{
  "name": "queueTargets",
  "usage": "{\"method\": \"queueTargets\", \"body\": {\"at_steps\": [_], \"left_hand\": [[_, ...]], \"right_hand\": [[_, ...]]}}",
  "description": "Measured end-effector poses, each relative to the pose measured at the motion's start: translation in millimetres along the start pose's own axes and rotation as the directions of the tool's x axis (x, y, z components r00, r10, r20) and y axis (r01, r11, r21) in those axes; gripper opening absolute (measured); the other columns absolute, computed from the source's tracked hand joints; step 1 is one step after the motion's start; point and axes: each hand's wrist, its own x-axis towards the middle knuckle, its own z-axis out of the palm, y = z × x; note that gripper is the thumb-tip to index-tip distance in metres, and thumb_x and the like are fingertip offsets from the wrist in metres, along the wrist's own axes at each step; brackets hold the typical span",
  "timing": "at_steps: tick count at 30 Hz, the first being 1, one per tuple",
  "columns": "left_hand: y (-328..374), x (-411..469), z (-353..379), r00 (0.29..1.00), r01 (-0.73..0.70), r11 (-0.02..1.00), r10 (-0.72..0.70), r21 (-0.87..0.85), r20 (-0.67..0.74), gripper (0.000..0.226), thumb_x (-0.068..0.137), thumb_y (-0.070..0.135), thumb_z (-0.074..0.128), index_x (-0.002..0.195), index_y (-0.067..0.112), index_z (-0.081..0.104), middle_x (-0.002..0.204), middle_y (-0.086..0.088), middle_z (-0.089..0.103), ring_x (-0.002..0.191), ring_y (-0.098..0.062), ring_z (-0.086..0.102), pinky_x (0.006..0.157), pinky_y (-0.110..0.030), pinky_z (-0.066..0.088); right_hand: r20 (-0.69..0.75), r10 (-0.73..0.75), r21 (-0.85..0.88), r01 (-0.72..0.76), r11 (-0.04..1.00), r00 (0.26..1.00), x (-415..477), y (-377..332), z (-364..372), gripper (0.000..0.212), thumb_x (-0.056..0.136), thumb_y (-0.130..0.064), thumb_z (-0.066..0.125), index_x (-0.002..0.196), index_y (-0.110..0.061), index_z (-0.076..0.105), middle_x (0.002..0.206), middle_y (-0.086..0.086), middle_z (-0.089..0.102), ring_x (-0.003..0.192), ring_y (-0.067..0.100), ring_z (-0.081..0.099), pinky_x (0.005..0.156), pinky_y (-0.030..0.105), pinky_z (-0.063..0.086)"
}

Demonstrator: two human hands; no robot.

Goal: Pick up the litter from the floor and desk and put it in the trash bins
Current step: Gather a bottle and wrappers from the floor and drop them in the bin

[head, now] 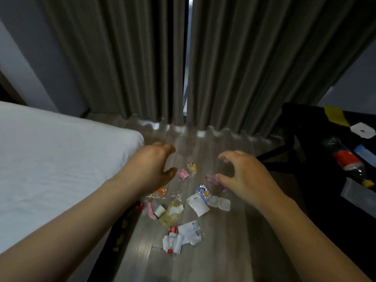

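Right, both arms are stretched out over the wooden floor (215,251), and neither hand has anything in it. The left hand (151,165) hovers with its fingers loosely curved and spread, thumb apart, holding nothing; the right hand (242,174) mirrors it, fingers arched like a claw, also holding nothing. Between them, on the floor, lie a yellow candy wrapper (191,167) and just beside it a pink wrapper (183,174). A second pink wrapper (211,178) sits right at the right thumb, though whether the thumb touches it is hard to tell. Closer to the camera the litter spreads out: a blue and orange packet (203,192), a white sachet (197,204) just below it, and a pair of white plastic tubs (220,203) beside that. Over by the left forearm there's an orange wrapper (159,193), a small white cup (159,210) and a crumpled yellow bag (172,215) touching it. Nearest of all, a torn white packet with red caps (173,241) lies against a creased white paper (191,231). To the left runs a white bed (50,159); grey curtains (122,58) hang at the back. On the right, a dark desk (301,117) carries a plastic bottle with a red label (345,159), a yellow scrap (335,116) and a white scrap (363,130).
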Motion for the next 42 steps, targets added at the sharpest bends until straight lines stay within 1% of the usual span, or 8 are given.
{"method": "queueTargets", "body": {"at_steps": [7,10,17,21,30,36,39,42], "left_hand": [[-40,69,147,0.969,0.116,0.992,-0.103,-0.047,0.223,0.043,0.084,0.037,0.062,0.121,0.018,0.055,0.113,-0.006,0.060,0.099,-0.023,0.060,0.080,-0.028,0.046],[-64,85,215,0.958,0.120,0.991,-0.099,-0.061,0.268,0.048,0.084,0.037,0.063,0.128,0.021,0.054,0.119,-0.003,0.060,0.105,-0.021,0.060,0.087,-0.029,0.048],[-133,87,405,0.916,0.163,0.986,-0.139,-0.033,0.376,0.048,0.084,0.039,0.064,0.127,0.020,0.053,0.120,-0.002,0.063,0.103,-0.019,0.061,0.086,-0.030,0.052],[-170,81,519,0.900,0.170,0.985,-0.161,0.014,0.405,0.051,0.082,0.040,0.066,0.128,0.023,0.054,0.119,0.000,0.063,0.100,-0.017,0.062,0.080,-0.025,0.048],[-245,113,752,0.909,0.058,0.998,-0.049,-0.010,0.413,0.054,0.083,0.047,0.062,0.128,0.019,0.053,0.121,-0.002,0.061,0.108,-0.018,0.060,0.088,-0.027,0.048],[-272,121,835,0.925,-0.130,0.986,0.084,0.101,0.370,0.063,0.078,0.068,0.049,0.115,0.019,0.060,0.108,-0.003,0.066,0.098,-0.020,0.063,0.079,-0.029,0.050],[-271,113,850,0.932,-0.082,0.995,0.057,0.053,0.358,0.059,0.078,0.065,0.054,0.114,0.019,0.061,0.105,-0.002,0.068,0.095,-0.019,0.064,0.077,-0.025,0.049],[-264,101,859,0.895,0.101,0.995,-0.084,-0.016,0.438,0.062,0.071,0.069,0.061,0.104,0.017,0.060,0.099,-0.001,0.067,0.092,-0.019,0.063,0.076,-0.031,0.051]], "right_hand": [[0.207,0.064,0.007,-0.067,0.998,0.976,75,79,114,0.044,0.078,-0.030,0.071,0.121,-0.022,0.061,0.114,0.001,0.063,0.103,0.020,0.060,0.078,0.023,0.042],[0.278,0.100,0.027,-0.112,0.993,0.955,87,107,179,0.042,0.079,-0.031,0.070,0.119,-0.022,0.062,0.117,0.002,0.064,0.106,0.021,0.060,0.085,0.027,0.045],[0.379,0.182,0.043,-0.214,0.976,0.908,89,181,359,0.057,0.084,-0.035,0.068,0.136,-0.024,0.049,0.137,-0.001,0.053,0.120,0.018,0.053,0.098,0.025,0.040],[0.414,0.208,0.038,-0.245,0.969,0.886,87,223,465,0.052,0.083,-0.031,0.068,0.132,-0.020,0.052,0.132,0.001,0.054,0.119,0.018,0.051,0.095,0.024,0.038],[0.397,0.088,0.001,-0.096,0.995,0.914,133,304,685,0.055,0.081,-0.029,0.070,0.131,-0.017,0.053,0.129,0.008,0.055,0.115,0.025,0.054,0.094,0.032,0.045],[0.432,-0.029,-0.040,0.051,0.998,0.901,156,337,771,0.054,0.082,-0.032,0.068,0.132,-0.021,0.051,0.131,0.006,0.053,0.118,0.022,0.052,0.094,0.032,0.044],[0.419,-0.056,-0.033,0.077,0.996,0.906,148,342,785,0.053,0.082,-0.033,0.068,0.131,-0.019,0.052,0.129,0.007,0.055,0.116,0.023,0.053,0.092,0.032,0.044],[0.451,-0.064,-0.006,0.074,0.997,0.890,122,347,788,0.051,0.082,-0.035,0.068,0.128,-0.018,0.054,0.123,0.006,0.059,0.106,0.021,0.058,0.086,0.028,0.046]]}}
